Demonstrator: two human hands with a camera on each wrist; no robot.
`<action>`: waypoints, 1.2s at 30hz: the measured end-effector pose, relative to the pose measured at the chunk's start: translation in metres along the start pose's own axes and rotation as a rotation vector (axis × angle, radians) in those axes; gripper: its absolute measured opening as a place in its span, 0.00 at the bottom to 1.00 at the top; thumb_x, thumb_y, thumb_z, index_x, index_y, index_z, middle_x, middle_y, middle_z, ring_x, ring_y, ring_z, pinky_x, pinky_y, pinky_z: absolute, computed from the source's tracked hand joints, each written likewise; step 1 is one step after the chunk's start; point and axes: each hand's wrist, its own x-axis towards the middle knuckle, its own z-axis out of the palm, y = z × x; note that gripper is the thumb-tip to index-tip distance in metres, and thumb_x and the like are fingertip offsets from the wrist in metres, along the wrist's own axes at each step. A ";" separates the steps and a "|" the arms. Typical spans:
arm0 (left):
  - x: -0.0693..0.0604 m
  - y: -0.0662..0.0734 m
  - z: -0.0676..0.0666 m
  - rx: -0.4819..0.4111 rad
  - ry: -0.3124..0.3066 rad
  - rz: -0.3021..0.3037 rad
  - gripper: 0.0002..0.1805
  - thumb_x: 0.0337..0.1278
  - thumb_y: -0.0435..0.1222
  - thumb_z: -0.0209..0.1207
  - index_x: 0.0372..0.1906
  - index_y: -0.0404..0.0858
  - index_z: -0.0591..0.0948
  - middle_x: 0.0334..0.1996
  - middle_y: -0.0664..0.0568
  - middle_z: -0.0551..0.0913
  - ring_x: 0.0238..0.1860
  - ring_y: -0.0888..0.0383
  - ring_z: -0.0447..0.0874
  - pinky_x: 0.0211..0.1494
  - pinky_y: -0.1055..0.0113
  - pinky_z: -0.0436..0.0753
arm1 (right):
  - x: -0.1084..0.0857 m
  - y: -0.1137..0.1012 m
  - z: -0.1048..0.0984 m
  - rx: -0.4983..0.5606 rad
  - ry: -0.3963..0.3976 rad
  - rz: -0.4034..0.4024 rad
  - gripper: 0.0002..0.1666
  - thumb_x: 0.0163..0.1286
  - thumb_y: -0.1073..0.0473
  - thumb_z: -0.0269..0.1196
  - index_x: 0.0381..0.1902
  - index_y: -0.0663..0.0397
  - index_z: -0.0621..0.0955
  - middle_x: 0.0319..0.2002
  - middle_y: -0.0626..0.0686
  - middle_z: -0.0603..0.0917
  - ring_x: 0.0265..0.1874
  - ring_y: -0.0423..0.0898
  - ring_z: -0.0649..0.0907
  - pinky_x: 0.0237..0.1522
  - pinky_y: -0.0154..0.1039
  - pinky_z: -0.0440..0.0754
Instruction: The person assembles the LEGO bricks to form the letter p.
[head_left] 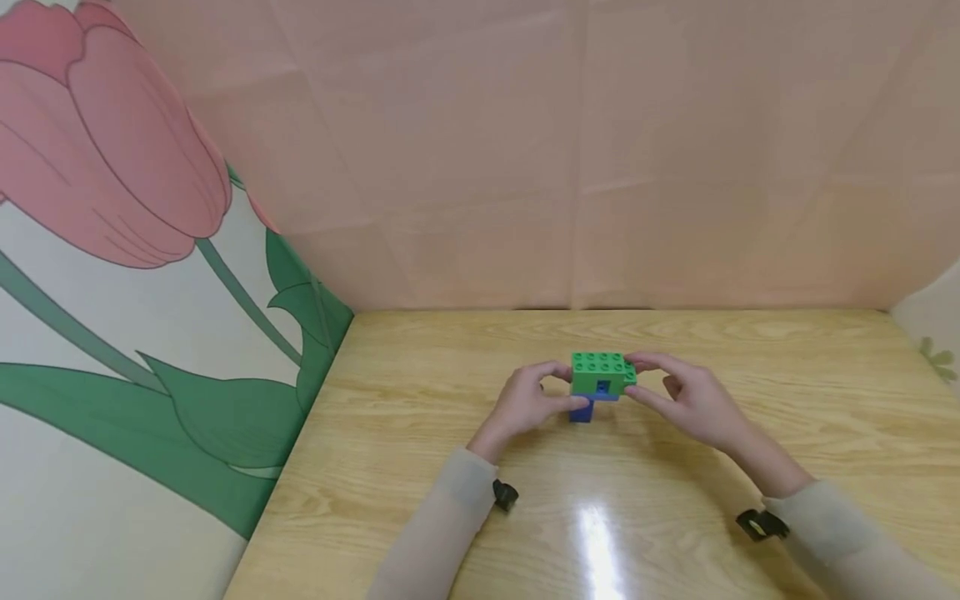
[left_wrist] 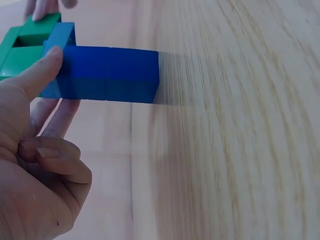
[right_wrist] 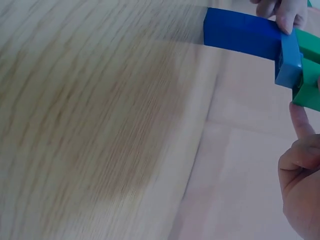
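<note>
A toy building brick structure stands on the table. Its base is a narrow dark blue column [left_wrist: 110, 75] of stacked bricks, whose lower end meets the tabletop. Across the column lies a lighter blue brick [right_wrist: 289, 62], reaching out to the right. Green bricks [head_left: 596, 364] with studs on top form the upper part, and a small opening shows in their near side. My left hand [head_left: 525, 400] pinches the structure's left side, thumb in front near the blue bricks. At the right end, my right hand [head_left: 697, 404] pinches the green part between thumb and fingers.
The light wooden table [head_left: 420, 358] runs back to a pinkish cloth wall [head_left: 465, 167]. On the left stands a panel with a large printed tulip [head_left: 142, 142]. Each sleeve carries a dark strap piece at the wrist.
</note>
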 end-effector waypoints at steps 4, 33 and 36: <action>-0.002 0.001 0.001 0.007 0.001 -0.007 0.22 0.55 0.58 0.73 0.53 0.57 0.86 0.48 0.74 0.83 0.61 0.65 0.77 0.62 0.50 0.77 | 0.001 0.000 0.001 0.016 -0.002 0.000 0.27 0.67 0.63 0.74 0.63 0.49 0.82 0.50 0.57 0.88 0.11 0.32 0.61 0.11 0.32 0.63; -0.017 -0.010 0.009 0.142 -0.125 -0.020 0.39 0.66 0.56 0.66 0.79 0.57 0.67 0.36 0.64 0.81 0.26 0.63 0.76 0.30 0.69 0.76 | -0.005 0.014 0.018 -0.024 -0.252 0.192 0.35 0.67 0.47 0.74 0.68 0.53 0.79 0.42 0.47 0.89 0.16 0.34 0.61 0.18 0.33 0.64; -0.015 -0.013 0.011 0.144 -0.149 -0.050 0.39 0.65 0.57 0.67 0.78 0.54 0.70 0.36 0.64 0.81 0.33 0.64 0.78 0.35 0.68 0.78 | -0.003 0.017 0.020 -0.077 -0.288 0.182 0.35 0.67 0.48 0.74 0.66 0.58 0.80 0.39 0.45 0.87 0.18 0.35 0.64 0.21 0.34 0.65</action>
